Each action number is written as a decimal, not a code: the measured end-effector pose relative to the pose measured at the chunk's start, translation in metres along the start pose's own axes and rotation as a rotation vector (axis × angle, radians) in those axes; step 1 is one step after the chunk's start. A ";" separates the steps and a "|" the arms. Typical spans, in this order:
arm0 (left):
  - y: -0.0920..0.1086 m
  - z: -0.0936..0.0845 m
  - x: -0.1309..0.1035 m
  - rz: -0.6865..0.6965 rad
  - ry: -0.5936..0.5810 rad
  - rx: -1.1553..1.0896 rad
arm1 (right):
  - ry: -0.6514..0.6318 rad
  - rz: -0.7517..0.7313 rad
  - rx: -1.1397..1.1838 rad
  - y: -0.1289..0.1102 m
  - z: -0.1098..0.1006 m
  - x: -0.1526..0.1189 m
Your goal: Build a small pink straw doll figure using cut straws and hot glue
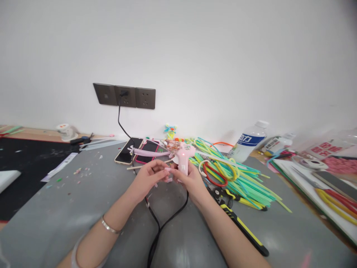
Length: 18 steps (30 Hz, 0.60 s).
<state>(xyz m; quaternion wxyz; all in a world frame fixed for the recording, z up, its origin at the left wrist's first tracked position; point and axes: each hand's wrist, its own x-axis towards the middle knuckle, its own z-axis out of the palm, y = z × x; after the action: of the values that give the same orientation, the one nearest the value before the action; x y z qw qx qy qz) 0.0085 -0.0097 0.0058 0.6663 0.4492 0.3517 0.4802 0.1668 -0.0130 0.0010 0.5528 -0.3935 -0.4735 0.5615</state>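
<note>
My right hand (193, 182) is wrapped about the handle of a pink hot glue gun (185, 155), whose small red light shows. Its nozzle end points left, beside a glittery brownish clump (172, 146). My left hand (153, 176) is closed, its fingertips meeting my right thumb just below the gun; whatever they pinch is too small and covered to name. Behind the hands lies a bundle of lilac pipe cleaners (150, 152). A black cord (182, 208) runs down from under my right hand.
Green and yellow pipe cleaners (251, 182) lie right, with wire strippers (242, 227) nearer me. Two phones (125, 152) rest at the back left. A bottle (249, 141) stands near the wall. One cord reaches the wall socket (124, 96). Scissors (334, 197) lie far right.
</note>
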 end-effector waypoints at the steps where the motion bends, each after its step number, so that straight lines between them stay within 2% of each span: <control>1: 0.000 0.000 0.000 0.030 0.003 0.034 | 0.004 0.014 0.024 -0.001 0.000 0.000; 5: 0.000 -0.001 0.001 0.125 0.042 0.155 | 0.008 0.038 0.065 -0.004 0.002 -0.001; 11: 0.002 -0.001 0.000 0.179 0.110 0.203 | 0.021 0.067 0.069 -0.004 0.005 -0.003; 18: 0.002 -0.006 0.002 0.230 0.058 0.279 | 0.011 0.092 0.107 -0.004 0.004 -0.004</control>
<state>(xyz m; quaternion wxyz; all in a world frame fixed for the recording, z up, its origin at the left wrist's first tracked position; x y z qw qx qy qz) 0.0033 -0.0063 0.0055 0.5278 0.5603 0.3804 0.5126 0.1641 -0.0176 0.0061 0.5492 -0.3877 -0.4215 0.6086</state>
